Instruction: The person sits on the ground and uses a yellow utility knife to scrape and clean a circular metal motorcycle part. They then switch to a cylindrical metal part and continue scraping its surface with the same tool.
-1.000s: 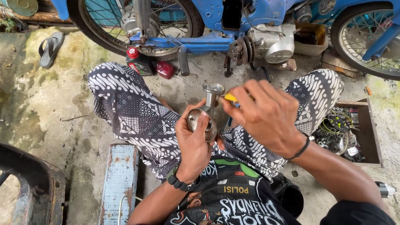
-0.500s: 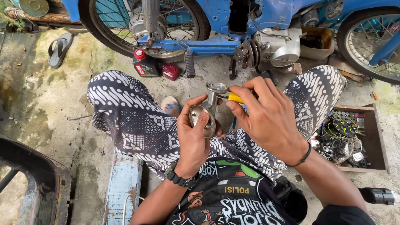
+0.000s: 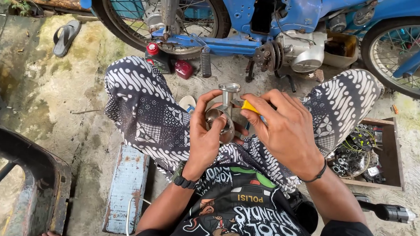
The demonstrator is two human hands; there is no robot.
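1. The metal engine part (image 3: 224,113) — a shiny round cup with a short stem rising from it to a flat round cap — is sitting over the person's lap, just in front of the blue motorbike's engine (image 3: 297,49) and well below it in the frame.

2. The left hand (image 3: 203,137) is wrapping around the cup from the side away from the engine, thumb and fingers curled closed on its rim, so this hand is carrying the part.

3. The right hand (image 3: 287,129) is coming in from the other side, closed around a yellow-handled tool (image 3: 249,106); only a short yellow stretch is showing past the fingers, and I cannot tell what kind of tip it has.

4. The relation that matters: the part's long axis — cup to cap — is pointing up the frame toward the engine, while the tool is lying roughly across that axis, meeting the stem just below the cap. Whether the tip is touching metal is hidden behind the stem.

5. Both hands are close to the part, but the left one is nearer — it is on it — and the right is reaching it only through the tool.

6. Around them, taken from the engine: a red-capped dark bottle (image 3: 155,57) is standing off to its left beside the rear wheel, and a wooden box of wires and small parts (image 3: 392,151) is lying below and to its right, next to the person's patterned knee.
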